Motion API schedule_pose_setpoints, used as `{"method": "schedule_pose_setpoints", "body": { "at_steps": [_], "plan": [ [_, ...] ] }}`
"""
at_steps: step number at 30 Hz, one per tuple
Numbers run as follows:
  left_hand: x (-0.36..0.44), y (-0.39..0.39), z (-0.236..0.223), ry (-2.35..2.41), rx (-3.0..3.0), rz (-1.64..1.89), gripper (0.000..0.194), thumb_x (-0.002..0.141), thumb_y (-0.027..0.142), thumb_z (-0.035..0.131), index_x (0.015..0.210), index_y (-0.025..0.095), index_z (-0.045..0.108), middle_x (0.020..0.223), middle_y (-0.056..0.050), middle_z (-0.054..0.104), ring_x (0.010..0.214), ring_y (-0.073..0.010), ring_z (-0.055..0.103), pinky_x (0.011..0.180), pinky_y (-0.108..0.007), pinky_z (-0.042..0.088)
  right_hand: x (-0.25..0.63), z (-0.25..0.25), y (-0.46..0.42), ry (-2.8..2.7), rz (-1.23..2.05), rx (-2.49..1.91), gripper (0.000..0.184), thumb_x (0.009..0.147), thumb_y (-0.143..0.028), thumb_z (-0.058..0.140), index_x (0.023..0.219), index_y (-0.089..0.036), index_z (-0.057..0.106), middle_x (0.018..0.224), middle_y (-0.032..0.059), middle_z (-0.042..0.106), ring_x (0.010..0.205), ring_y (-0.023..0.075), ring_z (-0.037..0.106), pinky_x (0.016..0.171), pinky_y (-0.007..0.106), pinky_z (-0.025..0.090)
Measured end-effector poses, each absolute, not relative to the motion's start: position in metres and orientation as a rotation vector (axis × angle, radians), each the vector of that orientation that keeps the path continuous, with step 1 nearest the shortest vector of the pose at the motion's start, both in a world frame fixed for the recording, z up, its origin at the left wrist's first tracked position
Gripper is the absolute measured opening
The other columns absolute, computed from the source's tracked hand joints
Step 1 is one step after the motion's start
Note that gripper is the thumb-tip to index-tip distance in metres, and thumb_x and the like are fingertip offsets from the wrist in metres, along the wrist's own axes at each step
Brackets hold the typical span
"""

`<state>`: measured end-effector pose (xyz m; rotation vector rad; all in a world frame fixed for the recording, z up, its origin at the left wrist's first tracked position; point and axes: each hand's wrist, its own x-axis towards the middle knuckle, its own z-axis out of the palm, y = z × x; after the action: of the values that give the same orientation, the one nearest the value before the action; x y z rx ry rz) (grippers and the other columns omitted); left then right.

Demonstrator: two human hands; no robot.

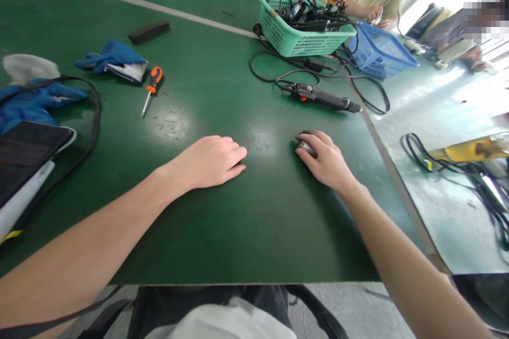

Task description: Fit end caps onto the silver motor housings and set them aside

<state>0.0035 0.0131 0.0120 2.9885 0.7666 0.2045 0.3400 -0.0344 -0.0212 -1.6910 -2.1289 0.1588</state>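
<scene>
My left hand (214, 161) rests palm down on the green table (246, 233), its fingers bent and held together. What lies under those fingers, if anything, is hidden. To the right, my right hand (324, 159) is closed around a small dark object with a pale, metal-looking face (307, 147). The fingers cover most of it, so its kind does not show. Beyond this hand lies a black electric screwdriver (324, 98) with its cable. An orange-and-black screwdriver (151, 87) is on the table ahead of my left hand, its tip pointing towards me.
Blue gloves (113, 55) and a dark phone-like device (29, 153) lie at left, near a black bar (149, 32). A green basket (296, 39) of cables and a blue basket (379, 53) stand behind. A yellow tool (473, 148) lies right. Other people sit at far right.
</scene>
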Motion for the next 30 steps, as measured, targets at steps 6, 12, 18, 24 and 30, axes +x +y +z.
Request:
{"method": "schedule_pose_setpoints", "body": {
  "at_steps": [6,12,18,24,30],
  "plan": [
    [0.002,0.016,0.01,1.018,3.001,0.344,0.015,0.097,0.023,0.052,0.09,0.017,0.064,0.089,-0.009,0.072,0.084,-0.0245,0.066,0.074,-0.037,0.049,0.243,-0.023,-0.019,-2.216,0.254,-1.433,0.036,0.102,-0.035,0.053,0.133,-0.02,0.062,0.138,0.0193,0.057,0.135,0.0354,0.048,0.116,0.059,0.041],
    [0.001,0.013,0.017,1.175,2.9,0.485,0.019,0.085,0.015,0.05,0.099,0.015,0.063,0.094,-0.012,0.068,0.089,-0.0281,0.064,0.078,-0.041,0.051,0.196,-0.015,-0.009,-2.257,0.453,-1.289,0.043,0.085,-0.021,0.061,0.128,-0.019,0.062,0.137,0.0172,0.058,0.135,0.0347,0.05,0.118,0.056,0.041],
    [0.004,0.013,0.017,1.078,2.899,0.446,0.025,0.089,0.029,0.055,0.108,0.014,0.062,0.101,-0.012,0.065,0.093,-0.029,0.062,0.081,-0.042,0.051,0.217,-0.004,-0.004,-2.213,0.644,-1.228,0.045,0.091,-0.017,0.045,0.131,-0.021,0.064,0.14,0.0114,0.064,0.134,0.0277,0.058,0.118,0.05,0.045],
    [0.002,0.022,0.008,1.094,2.855,0.434,0.024,0.095,0.03,0.055,0.113,0.016,0.061,0.107,-0.012,0.066,0.1,-0.029,0.063,0.086,-0.042,0.052,0.244,-0.001,-0.01,-2.161,0.64,-1.331,0.042,0.103,-0.026,0.038,0.133,-0.021,0.067,0.143,0.0095,0.066,0.136,0.0243,0.059,0.122,0.046,0.043],
    [0.002,0.025,0.006,1.131,2.817,0.431,0.022,0.097,0.033,0.058,0.111,0.016,0.063,0.105,-0.01,0.067,0.099,-0.0276,0.063,0.086,-0.041,0.052,0.268,-0.003,-0.027,-2.163,0.476,-1.482,0.042,0.099,-0.019,0.046,0.137,-0.018,0.064,0.142,0.0132,0.067,0.137,0.0286,0.061,0.119,0.051,0.046]
  ]
}}
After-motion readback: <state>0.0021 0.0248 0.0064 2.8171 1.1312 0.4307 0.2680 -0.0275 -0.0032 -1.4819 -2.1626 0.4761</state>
